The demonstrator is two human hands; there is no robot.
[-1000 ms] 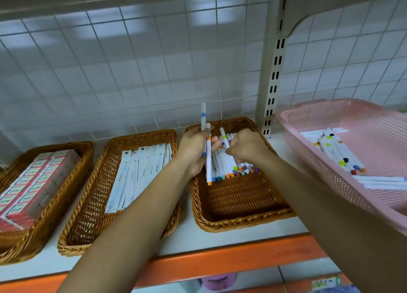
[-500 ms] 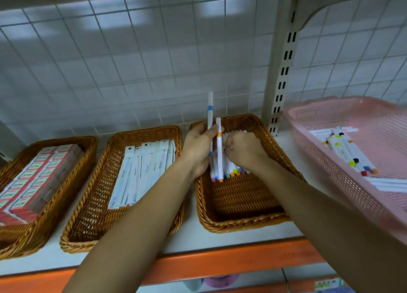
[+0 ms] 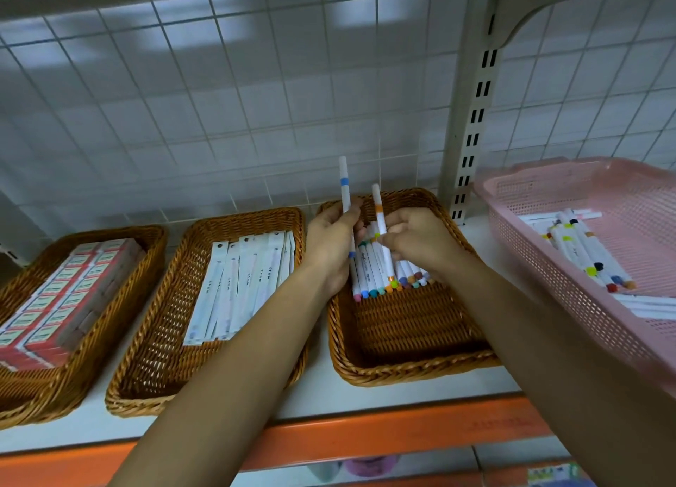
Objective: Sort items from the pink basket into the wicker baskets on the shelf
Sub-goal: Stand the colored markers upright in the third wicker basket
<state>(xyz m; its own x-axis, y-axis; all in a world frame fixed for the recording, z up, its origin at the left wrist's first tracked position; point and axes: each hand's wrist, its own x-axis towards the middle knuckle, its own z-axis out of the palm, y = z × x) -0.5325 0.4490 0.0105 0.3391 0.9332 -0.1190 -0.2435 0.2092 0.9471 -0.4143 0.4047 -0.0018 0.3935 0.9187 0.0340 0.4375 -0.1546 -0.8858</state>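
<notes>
My left hand (image 3: 331, 243) grips a white marker with a blue band (image 3: 344, 186), held upright over the right wicker basket (image 3: 409, 369). My right hand (image 3: 420, 239) pinches a white marker with an orange band (image 3: 378, 212), tilted up beside the blue one. Below both hands a row of several white markers with coloured caps (image 3: 387, 278) lies in the far half of that basket. The pink basket (image 3: 585, 179) stands tilted at the right and holds several more markers (image 3: 585, 252).
The middle wicker basket (image 3: 153, 380) holds white flat packets (image 3: 241, 281). The left wicker basket (image 3: 22, 402) holds red and white boxes (image 3: 58, 296). A slotted metal upright (image 3: 472, 120) rises between the right wicker basket and the pink basket. An orange shelf edge (image 3: 365, 439) runs along the front.
My right hand has taken the orange-banded marker from my left hand and lifted it clear. My left hand now holds only the blue-banded marker.
</notes>
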